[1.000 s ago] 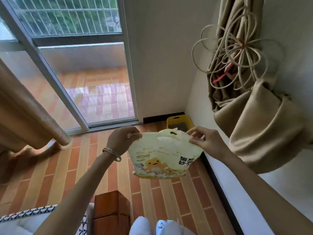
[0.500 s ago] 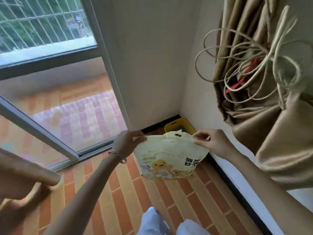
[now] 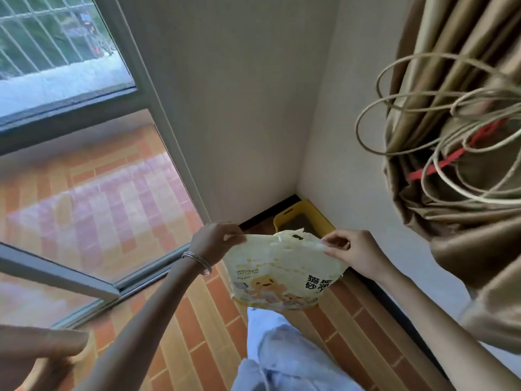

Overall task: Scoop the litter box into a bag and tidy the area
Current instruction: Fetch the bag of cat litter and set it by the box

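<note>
A pale yellow cat-litter bag (image 3: pixel 282 272) with cartoon print hangs in front of me above the floor. My left hand (image 3: pixel 215 239) pinches its top left edge, and my right hand (image 3: pixel 352 251) pinches its top right edge, holding the mouth between them. Behind the bag, in the corner of the room, stands a yellow litter box (image 3: pixel 318 214) with dark litter inside; the bag hides its near part.
White walls meet at the corner behind the box. A sliding glass door (image 3: pixel 93 193) is on the left. A bundled tan curtain (image 3: pixel 462 165) with looped cords hangs at the right. Orange tiled floor (image 3: pixel 197 334) runs below, with my light-blue trouser leg (image 3: pixel 287 354) at the bottom.
I have stepped closer to the corner and the view has tilted. Both hands keep their hold on the bag's top; the wooden block seen earlier is out of view.
</note>
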Available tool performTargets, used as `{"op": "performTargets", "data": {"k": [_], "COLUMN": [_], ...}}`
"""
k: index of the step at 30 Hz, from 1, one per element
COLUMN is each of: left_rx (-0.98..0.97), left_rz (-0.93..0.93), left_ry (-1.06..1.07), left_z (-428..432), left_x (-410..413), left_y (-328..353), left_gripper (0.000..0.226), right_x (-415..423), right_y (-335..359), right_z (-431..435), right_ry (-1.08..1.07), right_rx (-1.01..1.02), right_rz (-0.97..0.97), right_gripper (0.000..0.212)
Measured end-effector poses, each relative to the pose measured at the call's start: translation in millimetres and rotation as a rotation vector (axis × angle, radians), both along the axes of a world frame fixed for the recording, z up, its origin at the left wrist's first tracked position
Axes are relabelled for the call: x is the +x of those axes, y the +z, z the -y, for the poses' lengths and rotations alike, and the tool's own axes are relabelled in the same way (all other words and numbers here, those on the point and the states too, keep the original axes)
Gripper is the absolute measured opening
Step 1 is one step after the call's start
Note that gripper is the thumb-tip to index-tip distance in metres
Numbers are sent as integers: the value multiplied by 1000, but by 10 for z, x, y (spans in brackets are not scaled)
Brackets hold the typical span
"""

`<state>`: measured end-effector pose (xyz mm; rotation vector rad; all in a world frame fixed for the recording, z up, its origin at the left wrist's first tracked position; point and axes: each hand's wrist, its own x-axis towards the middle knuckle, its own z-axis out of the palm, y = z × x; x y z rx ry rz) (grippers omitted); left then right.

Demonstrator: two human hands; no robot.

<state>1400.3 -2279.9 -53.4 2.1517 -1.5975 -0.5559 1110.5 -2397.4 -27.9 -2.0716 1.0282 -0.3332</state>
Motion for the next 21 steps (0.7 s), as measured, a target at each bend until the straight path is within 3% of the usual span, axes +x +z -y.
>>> {"op": "performTargets", "data": {"k": [6, 14, 18, 21], "left_rx": [102, 198, 237, 279], "left_rz": [-6, -23, -21, -54], "left_ry": [-44, -176, -265, -350], "left_z": [594, 1312, 1638, 1922], "left_x": [496, 1026, 1249, 1403], "left_y": [-109, -314, -481, -641], "left_gripper": [11, 33, 33, 29], "right_x": [460, 870, 1058, 1202], "right_y": [-273, -643, -791, -924], "right_z": [388, 703, 748, 784], "right_ry": [-119, -216, -318, -414], "right_rx": [12, 117, 202, 233], "right_rz": [30, -26, -21, -31], "right_gripper": [12, 9, 24, 18]}}
